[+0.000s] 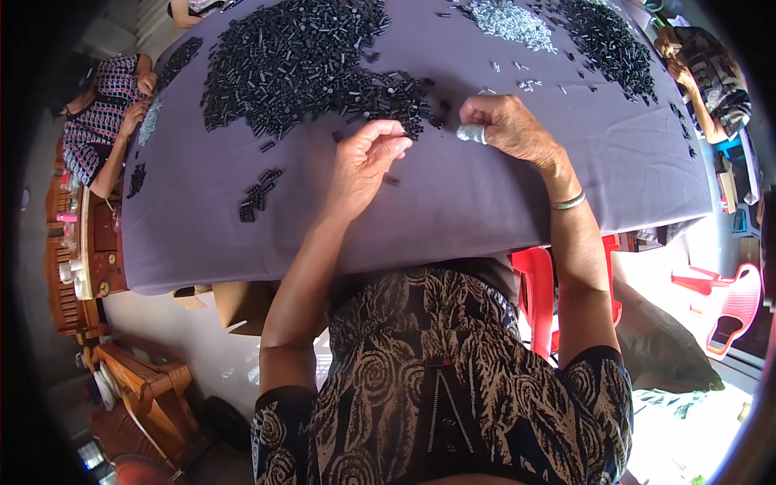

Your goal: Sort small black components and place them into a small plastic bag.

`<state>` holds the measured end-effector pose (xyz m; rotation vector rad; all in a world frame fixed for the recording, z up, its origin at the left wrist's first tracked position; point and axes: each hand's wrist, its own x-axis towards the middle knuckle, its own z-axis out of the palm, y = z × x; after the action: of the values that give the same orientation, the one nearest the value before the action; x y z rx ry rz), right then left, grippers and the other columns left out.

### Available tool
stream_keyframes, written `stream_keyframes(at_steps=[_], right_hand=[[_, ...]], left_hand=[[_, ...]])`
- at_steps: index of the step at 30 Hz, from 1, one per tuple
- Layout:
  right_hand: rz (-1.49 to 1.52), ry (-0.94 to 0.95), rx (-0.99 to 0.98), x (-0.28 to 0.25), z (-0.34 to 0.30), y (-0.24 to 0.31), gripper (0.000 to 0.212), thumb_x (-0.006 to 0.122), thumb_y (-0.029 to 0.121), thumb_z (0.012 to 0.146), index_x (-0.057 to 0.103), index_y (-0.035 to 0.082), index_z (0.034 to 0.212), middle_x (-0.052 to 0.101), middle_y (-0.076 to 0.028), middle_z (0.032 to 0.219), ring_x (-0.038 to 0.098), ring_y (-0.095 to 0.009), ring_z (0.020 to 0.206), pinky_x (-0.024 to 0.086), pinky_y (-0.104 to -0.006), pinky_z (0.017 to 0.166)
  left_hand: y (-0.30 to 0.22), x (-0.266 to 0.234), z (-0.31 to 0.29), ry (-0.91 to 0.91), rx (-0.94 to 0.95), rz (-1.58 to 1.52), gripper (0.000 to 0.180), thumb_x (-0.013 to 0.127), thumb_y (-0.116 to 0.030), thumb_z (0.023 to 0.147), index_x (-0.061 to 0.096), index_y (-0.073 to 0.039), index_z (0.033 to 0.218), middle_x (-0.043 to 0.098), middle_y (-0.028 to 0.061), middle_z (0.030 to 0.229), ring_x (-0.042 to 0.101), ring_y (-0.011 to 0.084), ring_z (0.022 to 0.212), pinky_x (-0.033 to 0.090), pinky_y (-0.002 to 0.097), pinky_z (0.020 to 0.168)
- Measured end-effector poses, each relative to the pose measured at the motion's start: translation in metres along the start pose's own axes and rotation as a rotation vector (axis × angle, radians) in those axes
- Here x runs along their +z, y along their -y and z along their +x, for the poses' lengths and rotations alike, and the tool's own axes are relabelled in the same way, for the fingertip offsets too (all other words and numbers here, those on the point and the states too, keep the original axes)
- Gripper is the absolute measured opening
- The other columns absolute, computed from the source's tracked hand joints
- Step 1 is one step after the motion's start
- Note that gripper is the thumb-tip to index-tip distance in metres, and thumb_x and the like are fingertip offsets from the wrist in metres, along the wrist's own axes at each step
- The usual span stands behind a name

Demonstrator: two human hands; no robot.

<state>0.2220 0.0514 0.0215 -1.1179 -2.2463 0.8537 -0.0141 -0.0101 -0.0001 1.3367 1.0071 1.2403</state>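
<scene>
My left hand (364, 167) is over the purple-grey cloth, thumb and index finger pinched at the near right edge of a large heap of small black cylindrical parts (295, 61). Whatever sits in that pinch blends into the dark parts behind it. Just to its right, my right hand (517, 129) has its fingers curled in, and a grey-white wrap (471, 133) covers one finger. Its fingertips face a few loose black pieces (443, 113); what they hold, if anything, is hidden. Closer to me, a small cluster of joined black pieces (259, 196) lies left of my left hand.
The cloth-covered table (218, 250) also bears a pile of silvery small parts (511, 24) and another black heap (614, 52) at far right. People sit at the left (101, 121) and right (707, 77) edges. Red plastic chairs (731, 303) and a wooden chair (145, 388) stand around.
</scene>
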Motion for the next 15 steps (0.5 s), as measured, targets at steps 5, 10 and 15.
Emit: stream_keyframes(at_steps=[5,10,15], right_hand=[[-0.122,-0.018,0.016,0.006,0.002,0.000,0.008,0.058,-0.002,0.071,0.057,-0.001,0.079,0.052,-0.006,0.059,0.047,-0.012,0.056,0.040,-0.0296,0.053],[-0.075,-0.048,0.065,0.005,0.002,0.007,0.007,0.056,-0.001,0.071,0.058,0.000,0.078,0.054,-0.004,0.060,0.046,-0.010,0.053,0.038,-0.0279,0.049],[0.682,-0.035,0.246,0.004,0.002,0.021,0.011,0.055,0.000,0.078,0.062,0.001,0.086,0.058,0.001,0.065,0.047,-0.003,0.049,0.038,-0.0189,0.043]], left_hand=[[0.001,0.004,-0.002,0.047,0.008,0.072,0.018,0.062,0.000,0.082,0.060,-0.003,0.100,0.056,-0.0001,0.083,0.047,0.0037,0.065,0.040,0.0180,0.056],[0.005,0.008,-0.001,0.052,0.029,0.083,0.017,0.063,-0.001,0.080,0.062,-0.005,0.098,0.057,0.0001,0.087,0.048,0.0047,0.068,0.041,0.0195,0.057],[0.001,0.017,0.003,0.010,0.068,0.122,0.014,0.063,-0.002,0.082,0.064,-0.004,0.096,0.058,-0.0013,0.084,0.049,0.0043,0.065,0.041,0.0187,0.057]])
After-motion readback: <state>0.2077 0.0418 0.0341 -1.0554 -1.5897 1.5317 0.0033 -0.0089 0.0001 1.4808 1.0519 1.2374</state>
